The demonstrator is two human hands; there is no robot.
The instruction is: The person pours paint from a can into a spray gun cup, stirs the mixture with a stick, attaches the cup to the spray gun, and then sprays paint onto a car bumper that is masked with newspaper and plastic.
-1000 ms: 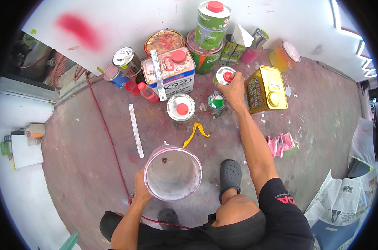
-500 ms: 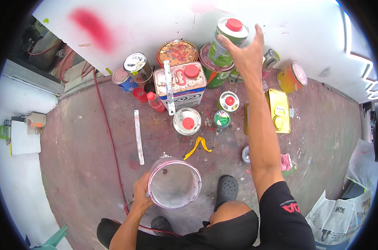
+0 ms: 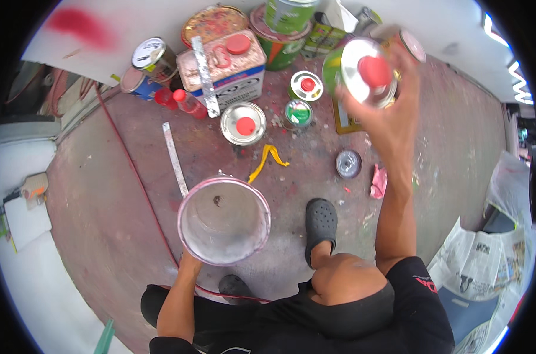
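My right hand (image 3: 393, 121) is closed around a green and silver can with a red cap (image 3: 352, 65), held up over the floor at the right; the hand is slightly blurred. My left hand (image 3: 189, 263) holds an open, whitish-stained paint pail (image 3: 264, 236) in front of me, its mouth facing up. The pail hides most of the left hand's fingers. Beyond the pail stand a round silver can with a red cap (image 3: 242, 131), a smaller red-capped can (image 3: 307, 83) and a small green-topped tin (image 3: 298, 112).
A large rectangular thinner tin (image 3: 244, 82) carries a paint-spattered metal strip (image 3: 205, 76). Another strip (image 3: 175, 158) and a yellow band (image 3: 266, 160) lie on the floor. A red hose (image 3: 132, 159) runs along the left. Nearer my right arm are a round lid (image 3: 348, 164) and pink cloth (image 3: 378, 181).
My right hand has taken the red-capped green can off the stack by the wall and brought it nearer and to the right. The pail has shifted slightly left and away from me.
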